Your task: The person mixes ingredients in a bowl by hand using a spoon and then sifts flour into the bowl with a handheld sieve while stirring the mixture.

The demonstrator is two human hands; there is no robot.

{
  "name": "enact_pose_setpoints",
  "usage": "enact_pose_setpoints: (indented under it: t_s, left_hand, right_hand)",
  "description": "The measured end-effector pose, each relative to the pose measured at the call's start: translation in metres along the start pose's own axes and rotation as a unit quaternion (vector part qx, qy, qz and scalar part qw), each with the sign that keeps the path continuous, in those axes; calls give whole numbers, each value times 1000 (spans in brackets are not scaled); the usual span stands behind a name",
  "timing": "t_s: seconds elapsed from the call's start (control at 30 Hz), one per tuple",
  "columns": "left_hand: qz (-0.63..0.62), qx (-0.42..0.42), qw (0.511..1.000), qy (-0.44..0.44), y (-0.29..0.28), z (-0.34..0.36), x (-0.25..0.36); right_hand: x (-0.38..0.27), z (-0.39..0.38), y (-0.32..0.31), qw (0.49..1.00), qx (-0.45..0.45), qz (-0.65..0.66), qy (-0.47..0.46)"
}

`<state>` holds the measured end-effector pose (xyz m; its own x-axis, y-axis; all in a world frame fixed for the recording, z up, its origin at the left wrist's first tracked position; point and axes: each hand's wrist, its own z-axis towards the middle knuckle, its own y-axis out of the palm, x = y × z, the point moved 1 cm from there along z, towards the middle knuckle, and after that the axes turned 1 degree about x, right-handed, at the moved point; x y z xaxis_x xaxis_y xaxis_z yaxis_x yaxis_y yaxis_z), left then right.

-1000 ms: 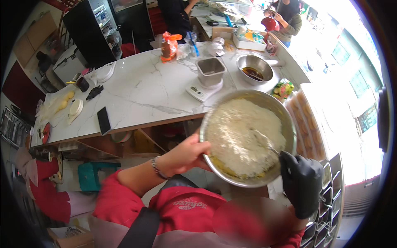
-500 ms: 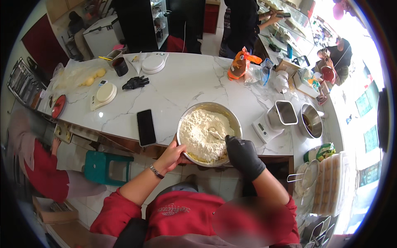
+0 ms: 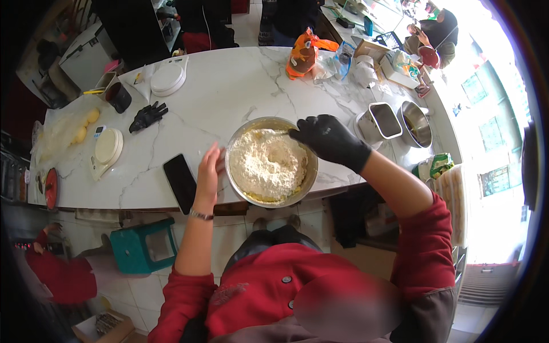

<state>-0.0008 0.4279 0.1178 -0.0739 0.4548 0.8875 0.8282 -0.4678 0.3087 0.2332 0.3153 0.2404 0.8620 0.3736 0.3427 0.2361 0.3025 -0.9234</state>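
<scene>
A round metal bowl [image 3: 313, 176] stands near the front edge of the marble counter. Pale flour [image 3: 264, 166] fills it, with some yellow mixture showing along the lower inside edge. My right hand [image 3: 334, 140], in a black glove, is closed over the bowl's upper right rim. It grips a utensil whose flour-coated end [image 3: 278, 132] lies at the far side of the flour; its kind is hard to make out. My bare left hand [image 3: 210, 171] is at the bowl's left side, fingers stretched out and slightly apart, close to the outer wall.
A black phone [image 3: 180, 182] lies left of the bowl. A square metal container [image 3: 384, 121] and a steel bowl [image 3: 416, 124] stand to the right. A white scale [image 3: 107, 146] and a black glove [image 3: 148, 116] lie farther left. A co-worker [image 3: 60, 268] is at lower left.
My left hand has loosened from the bowl's near left rim and straightened its fingers. My right hand has moved to the far right rim, taking the utensil toward the far side of the flour.
</scene>
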Motion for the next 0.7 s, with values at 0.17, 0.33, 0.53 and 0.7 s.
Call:
enact_pose_setpoints:
  t_s: [0.17, 0.33, 0.53, 0.7]
  left_hand:
    - [-53, 103, 984, 133, 25, 9, -15]
    - [-68, 168, 965, 189, 31, 9, -29]
    - [-5, 181, 966, 185, 29, 13, -32]
    - [-41, 185, 958, 215, 33, 9, -25]
  right_hand:
    - [4, -18, 49, 989, -5, 114, 98]
    - [-27, -32, 60, 878, -151, 289, 350]
    - [-40, -11, 41, 853, -157, 295, 401]
    - [-36, -12, 8, 916, -96, 245, 303]
